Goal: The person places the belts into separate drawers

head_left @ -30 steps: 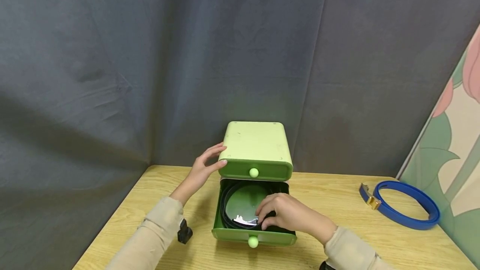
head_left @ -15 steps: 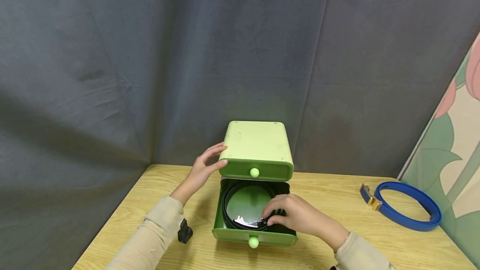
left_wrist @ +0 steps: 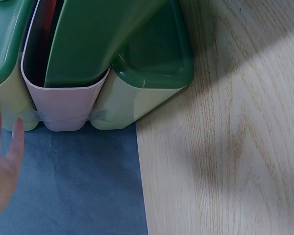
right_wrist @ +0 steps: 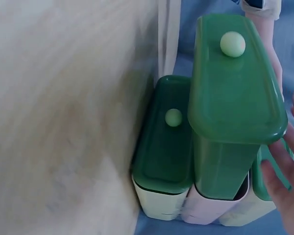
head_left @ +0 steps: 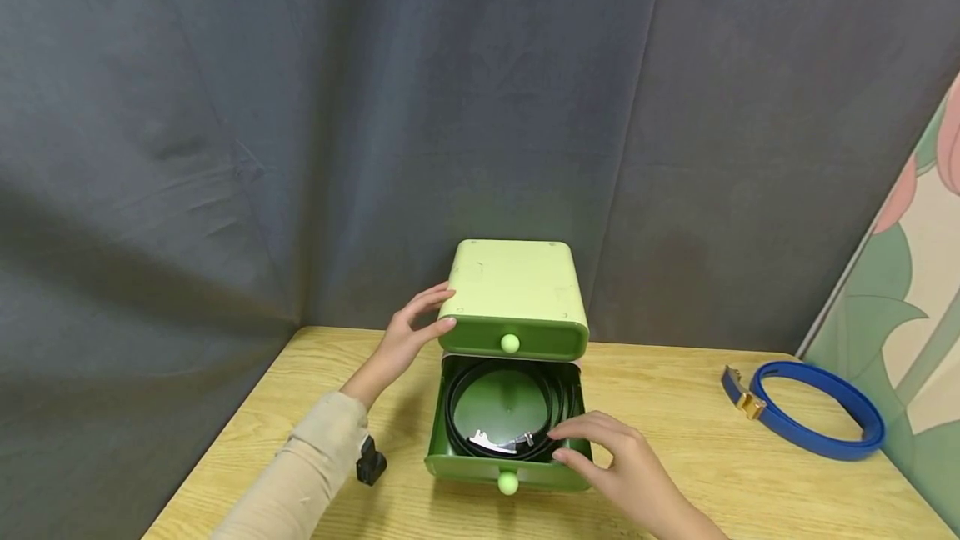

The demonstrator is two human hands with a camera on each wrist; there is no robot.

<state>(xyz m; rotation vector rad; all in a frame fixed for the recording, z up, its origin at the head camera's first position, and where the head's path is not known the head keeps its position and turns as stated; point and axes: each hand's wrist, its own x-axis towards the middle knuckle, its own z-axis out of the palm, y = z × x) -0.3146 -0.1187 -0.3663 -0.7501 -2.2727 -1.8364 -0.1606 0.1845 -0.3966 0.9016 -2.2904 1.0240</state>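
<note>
A coiled black belt [head_left: 450, 415] with a silver buckle [head_left: 491, 442] lies in the pulled-out green drawer [head_left: 457, 467] of a small cabinet [head_left: 517, 282]. My right hand [head_left: 618, 461] hovers at the drawer's right front corner, thumb and fingers spread apart with nothing between them; the right wrist view shows this hand [right_wrist: 289, 181] beside the drawer. My left hand [head_left: 405, 348] rests against the left side of the cabinet's top unit, its fingers extended. In the left wrist view, fingertips of the left hand [left_wrist: 5, 166] reach the yellow-green casing. The belt is hidden in both wrist views.
A rolled blue belt [head_left: 817, 440] with a gold buckle lies on the wooden table [head_left: 660, 390] at the right. A grey curtain [head_left: 480, 107] hangs behind, and a floral panel [head_left: 877, 307] stands at the right. The shut lower drawer [right_wrist: 161, 152] shows in the right wrist view.
My right hand has let go of the black belt near its buckle and moved right and toward me, fingers spreading. The belt stays in the drawer. The left hand has not moved.
</note>
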